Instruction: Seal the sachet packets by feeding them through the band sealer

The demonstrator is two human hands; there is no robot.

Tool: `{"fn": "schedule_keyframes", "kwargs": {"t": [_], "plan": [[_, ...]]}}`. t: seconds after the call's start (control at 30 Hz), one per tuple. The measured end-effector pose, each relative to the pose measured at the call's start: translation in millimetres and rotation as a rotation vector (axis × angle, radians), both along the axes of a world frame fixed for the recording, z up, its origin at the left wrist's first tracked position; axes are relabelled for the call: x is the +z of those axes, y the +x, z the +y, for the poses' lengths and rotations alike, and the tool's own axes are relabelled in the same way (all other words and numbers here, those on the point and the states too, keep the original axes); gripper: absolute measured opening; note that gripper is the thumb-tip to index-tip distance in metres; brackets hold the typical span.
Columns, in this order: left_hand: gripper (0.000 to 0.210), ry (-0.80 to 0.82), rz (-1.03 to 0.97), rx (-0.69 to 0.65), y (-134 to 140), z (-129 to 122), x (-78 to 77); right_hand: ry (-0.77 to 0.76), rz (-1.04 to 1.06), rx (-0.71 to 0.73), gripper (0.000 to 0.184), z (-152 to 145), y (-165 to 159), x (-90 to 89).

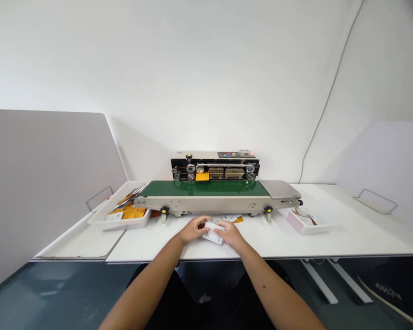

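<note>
Both hands hold a small white packet [213, 233] with dark print, just above the white table in front of the machine. My left hand [194, 229] grips its left side, and my right hand [230, 233] pinches its right side with the thumb on top. Behind the hands stands a band sealing machine [215, 166] with a green conveyor belt [206, 188]. An orange packet [202, 176] hangs in the machine's rollers, left of its middle. More packets, white and orange [238, 219], lie partly hidden under the conveyor's front edge.
On the left, a white plastic bin [124, 223] holds several orange and silver packets. A second bin [311, 228], at the right under the conveyor's end, holds white packets. Grey partitions [48, 174] flank the white table [358, 229]. A cable [333, 85] runs down the wall.
</note>
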State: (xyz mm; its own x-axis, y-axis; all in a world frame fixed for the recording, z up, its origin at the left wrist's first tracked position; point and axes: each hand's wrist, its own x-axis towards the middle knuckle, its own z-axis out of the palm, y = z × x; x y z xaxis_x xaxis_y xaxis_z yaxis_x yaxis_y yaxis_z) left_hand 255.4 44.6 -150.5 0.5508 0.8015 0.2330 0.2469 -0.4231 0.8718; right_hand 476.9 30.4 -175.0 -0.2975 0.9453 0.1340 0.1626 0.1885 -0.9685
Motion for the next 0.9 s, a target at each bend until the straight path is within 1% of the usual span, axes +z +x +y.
{"fn": "schedule_keyframes", "kwargs": {"t": [0.1, 0.23, 0.33, 0.43, 0.5, 0.53, 0.6, 0.63, 0.67, 0.7, 0.77, 0.8, 0.83, 0.9], "plan": [[0.044, -0.105, -0.013, 0.029, 0.5, 3.3, -2.4, 0.034, 0.018, -0.027, 0.029, 2.1, -3.1, -5.6], [0.049, -0.209, -0.098, 0.061, 3.4, 7.8, -2.5, -0.058, 0.064, -0.041, 0.034, 1.5, 3.6, -9.6], [0.051, -0.233, -0.159, 0.087, 4.4, 9.9, -1.6, -0.07, 0.069, -0.044, 0.033, -1.1, 4.3, -10.4], [0.05, -0.224, -0.185, 0.088, 4.0, 9.4, -1.0, -0.052, -0.01, -0.01, 0.029, -4.8, 4.1, -6.5], [0.049, -0.222, -0.214, 0.089, 3.8, 8.4, -0.6, -0.055, -0.095, 0.057, 0.024, -6.3, 8.9, 3.2], [0.049, -0.227, -0.234, 0.091, 3.8, 8.0, -0.4, -0.064, -0.128, 0.097, 0.022, -5.9, 13.9, 11.3], [0.049, -0.239, -0.269, 0.092, 4.0, 7.6, -0.1, -0.092, -0.127, 0.141, 0.021, -0.7, 30.2, 34.8], [0.049, -0.243, -0.274, 0.089, 4.0, 7.7, 0.0, -0.101, -0.081, 0.12, 0.024, 4.8, 41.5, 49.4], [0.049, -0.244, -0.272, 0.086, 3.9, 7.9, 0.1, -0.1, -0.005, 0.065, 0.026, 12.6, 54.5, 65.1], [0.049, -0.242, -0.265, 0.086, 3.8, 8.3, 0.2, -0.081, 0.092, -0.026, 0.028, 22.6, 68.9, 81.0], [0.048, -0.232, -0.249, 0.09, 3.3, 9.0, 0.2, 0.023, 0.317, -0.273, 0.03, 47.9, 99.3, 109.6], [0.048, -0.227, -0.243, 0.092, 2.9, 9.2, 0.1, 0.084, 0.42, -0.409, 0.029, 61.9, 114.0, 120.8], [0.048, -0.222, -0.241, 0.093, 2.6, 9.4, -0.1, 0.14, 0.497, -0.537, 0.028, 75.8, 127.4, 129.4], [0.048, -0.216, -0.234, 0.09, 1.9, 9.3, -0.7, 0.205, 0.563, -0.755, 0.022, 101.1, 148.4, 138.8]]}}
